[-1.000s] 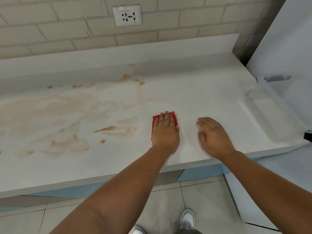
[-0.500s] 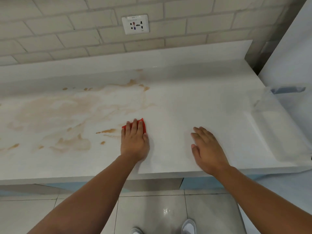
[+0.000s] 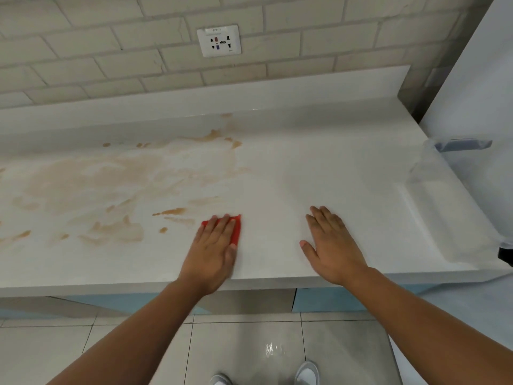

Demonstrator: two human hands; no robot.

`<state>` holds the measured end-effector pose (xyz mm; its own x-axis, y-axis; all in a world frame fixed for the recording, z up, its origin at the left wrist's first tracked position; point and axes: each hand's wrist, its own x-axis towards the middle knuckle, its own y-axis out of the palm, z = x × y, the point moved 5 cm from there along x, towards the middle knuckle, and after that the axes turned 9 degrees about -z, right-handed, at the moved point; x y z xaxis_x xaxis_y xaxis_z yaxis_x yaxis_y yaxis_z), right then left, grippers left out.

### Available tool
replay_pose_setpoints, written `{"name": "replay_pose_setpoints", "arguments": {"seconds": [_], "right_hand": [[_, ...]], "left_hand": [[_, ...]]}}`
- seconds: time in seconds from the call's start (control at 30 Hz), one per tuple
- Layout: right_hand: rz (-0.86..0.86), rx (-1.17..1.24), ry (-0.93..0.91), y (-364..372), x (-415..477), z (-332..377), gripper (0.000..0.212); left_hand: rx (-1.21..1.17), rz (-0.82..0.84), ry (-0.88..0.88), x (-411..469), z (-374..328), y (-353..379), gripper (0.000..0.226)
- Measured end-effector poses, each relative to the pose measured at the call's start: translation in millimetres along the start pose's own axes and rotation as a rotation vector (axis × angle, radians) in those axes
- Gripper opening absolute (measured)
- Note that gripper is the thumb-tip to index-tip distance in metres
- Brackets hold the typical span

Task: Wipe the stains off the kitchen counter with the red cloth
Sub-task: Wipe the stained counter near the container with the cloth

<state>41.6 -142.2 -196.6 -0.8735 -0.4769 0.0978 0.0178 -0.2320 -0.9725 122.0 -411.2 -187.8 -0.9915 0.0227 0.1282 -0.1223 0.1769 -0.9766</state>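
Obs.: pale brown smeared stains (image 3: pixel 111 190) cover the left half of the white stone-look bench (image 3: pixel 319 176), spreading from near the front edge toward the back upstand; the nearest darker brown streak (image 3: pixel 170 211) lies just left of and slightly beyond the cloth, its long axis roughly left-right. The folded red cloth (image 3: pixel 236 229) lies flat on the bench near the front edge, at the right margin of the stained area. The left hand (image 3: pixel 212 245) lies on it palm down, fingers straight and together, pressing rather than gripping; only the cloth's far and right edges show, so its own long axis cannot be told. The right hand (image 3: pixel 333 243) rests flat on unstained bench, fingers extended, holding nothing, well apart from the cloth. Judgement: the remaining work lies left and away from the body; the left hand is the nearer and already on the cloth, so the coming stroke should run leftward. Writing: the white wall socket plate (image 3: pixel 218 40) on the brick wall carries small marks, too small to read. No brand visible.
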Motion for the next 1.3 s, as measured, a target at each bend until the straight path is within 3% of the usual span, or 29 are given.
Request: {"name": "replay_pose_setpoints", "arguments": {"seconds": [0.13, 0.27, 0.4, 0.6, 0.7, 0.8, 1.17, 1.3], "right_hand": [[0.057, 0.017, -0.062, -6, -13, -11, 0.081], [0.032, -0.029, -0.055, -19, -38, -44, 0.078], [0.026, -0.111, -0.009, -29, -60, -67, 0.085], [0.032, -0.170, 0.058, -36, -76, -78, 0.096], [0.013, -0.126, 0.053, -38, -71, -74, 0.096], [-0.017, -0.063, 0.028, -41, -58, -62, 0.089], [-0.048, 0.156, -0.108, -21, 2, 13, 0.078], [-0.026, 0.190, -0.147, -10, 26, 43, 0.067]], "left_hand": [[0.069, -0.001, -0.241, 34, 43, -1, 0.065], [0.075, 0.021, -0.363, 88, 24, 12, 0.062], [0.079, 0.063, -0.172, 112, -53, 25, 0.061], [0.042, 0.097, 0.151, 76, -176, 37, 0.061], [0.007, 0.093, 0.295, 49, -175, 35, 0.060], [-0.009, 0.076, 0.321, 28, -139, 28, 0.058], [-0.053, -0.062, -0.314, -16, 47, -8, 0.069], [-0.037, -0.066, -0.477, -30, 98, -17, 0.055]]}}
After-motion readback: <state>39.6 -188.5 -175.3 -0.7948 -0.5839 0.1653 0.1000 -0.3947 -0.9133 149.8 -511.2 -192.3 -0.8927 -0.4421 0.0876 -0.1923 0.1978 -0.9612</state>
